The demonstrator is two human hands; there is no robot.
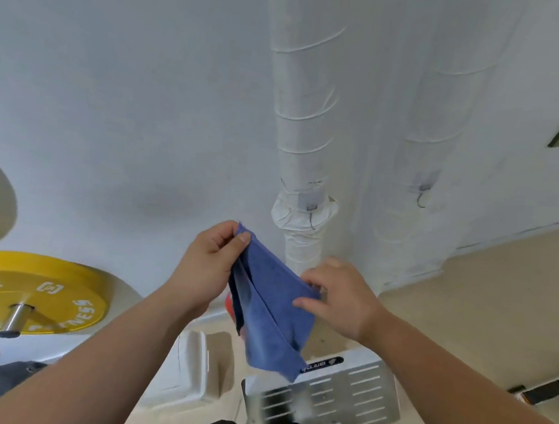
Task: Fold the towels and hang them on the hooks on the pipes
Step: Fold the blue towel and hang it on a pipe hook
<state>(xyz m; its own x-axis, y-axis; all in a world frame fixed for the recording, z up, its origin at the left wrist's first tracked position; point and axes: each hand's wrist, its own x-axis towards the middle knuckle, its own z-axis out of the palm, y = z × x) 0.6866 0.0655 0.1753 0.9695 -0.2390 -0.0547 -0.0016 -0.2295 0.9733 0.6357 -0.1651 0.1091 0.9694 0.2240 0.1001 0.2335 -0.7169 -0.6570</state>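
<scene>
A blue towel hangs folded in layers between my hands, in front of the wall. My left hand pinches its upper corner between thumb and fingers. My right hand grips the towel's right edge, lower down. Behind the towel stand two white wrapped pipes, the left pipe and the right pipe. A small wire hook on a patch sits on the left pipe, just above my hands. A second hook sits on the right pipe. Both hooks are bare.
A yellow weight plate on a metal bar lies at the lower left. Below the towel are a white container and a slotted metal unit on the beige floor. Something red peeks from behind the towel.
</scene>
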